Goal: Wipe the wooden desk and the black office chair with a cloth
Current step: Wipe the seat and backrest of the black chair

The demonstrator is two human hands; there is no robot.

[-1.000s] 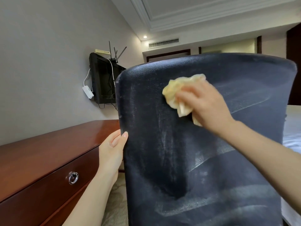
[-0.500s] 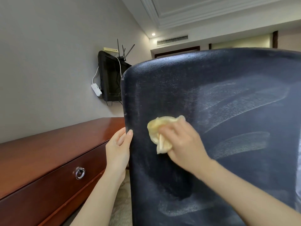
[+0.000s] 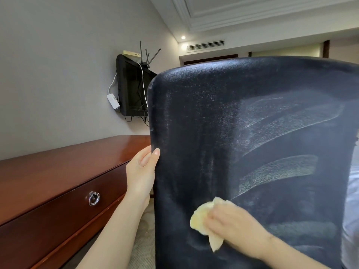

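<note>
One black office chair (image 3: pixel 252 152) is seen from behind, its backrest marked by several pale wipe streaks, and one crumpled yellow cloth (image 3: pixel 201 220) is pressed against the lower part of that backrest. Two hands are in view: the cloth is bunched under the curled fingers of the right hand (image 3: pixel 239 228), while the backrest's left edge is gripped by the left hand (image 3: pixel 140 171), thumb on the near face. To the left, one wooden surface (image 3: pixel 58 167) is seen with one ring pull (image 3: pixel 94 198), below one wall-mounted television (image 3: pixel 132 86).
</note>
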